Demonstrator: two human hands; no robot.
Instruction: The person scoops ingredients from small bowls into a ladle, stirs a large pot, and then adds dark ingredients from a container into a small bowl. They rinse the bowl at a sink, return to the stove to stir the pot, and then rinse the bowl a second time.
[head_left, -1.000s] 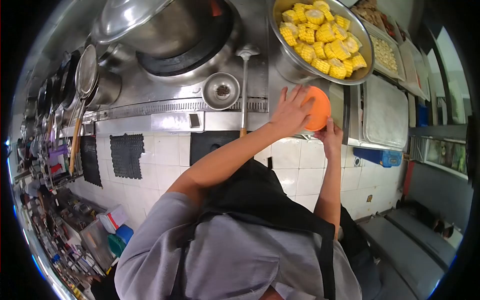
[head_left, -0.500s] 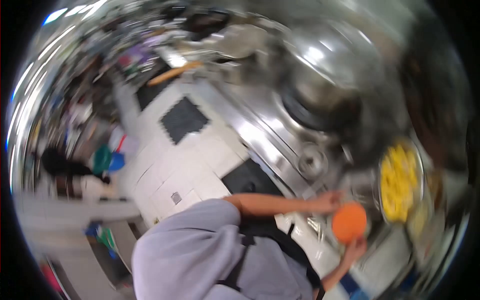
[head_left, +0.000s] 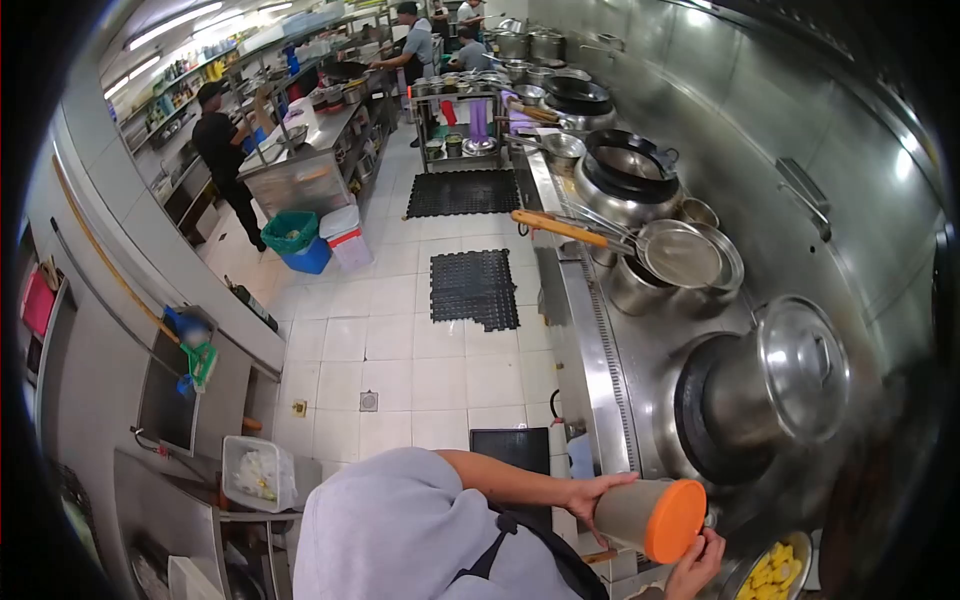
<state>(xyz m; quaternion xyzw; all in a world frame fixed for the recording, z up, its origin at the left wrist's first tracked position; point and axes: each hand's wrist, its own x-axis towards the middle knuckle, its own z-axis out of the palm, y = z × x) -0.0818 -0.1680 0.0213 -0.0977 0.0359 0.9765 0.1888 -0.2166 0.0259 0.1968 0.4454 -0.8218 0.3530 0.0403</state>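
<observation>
A grey-beige cylindrical container (head_left: 622, 512) with an orange lid (head_left: 675, 520) lies tilted on its side in the air, lid towards the right. My left hand (head_left: 598, 500) is wrapped round its body, thumb on top. At the lower rim of the lid, my right hand (head_left: 698, 566) has its fingers curled against the edge. Something small and shiny shows by those fingertips; I cannot make out what it is. Just right of my right hand, a metal bowl (head_left: 803, 548) holds yellow chunks (head_left: 772, 575).
A large lidded pot (head_left: 765, 385) stands on the steel stove counter (head_left: 630, 375). Beyond it are a wooden-handled strainer (head_left: 680, 253) and a black wok (head_left: 630, 165). Black mats (head_left: 474, 290) lie on the tiled floor. A person in black (head_left: 218, 150) stands far left; others work at the back.
My view has swung up and steadied, now showing the kitchen aisle. The container has tipped, so its side shows along with the lid. Both hands stay on it.
</observation>
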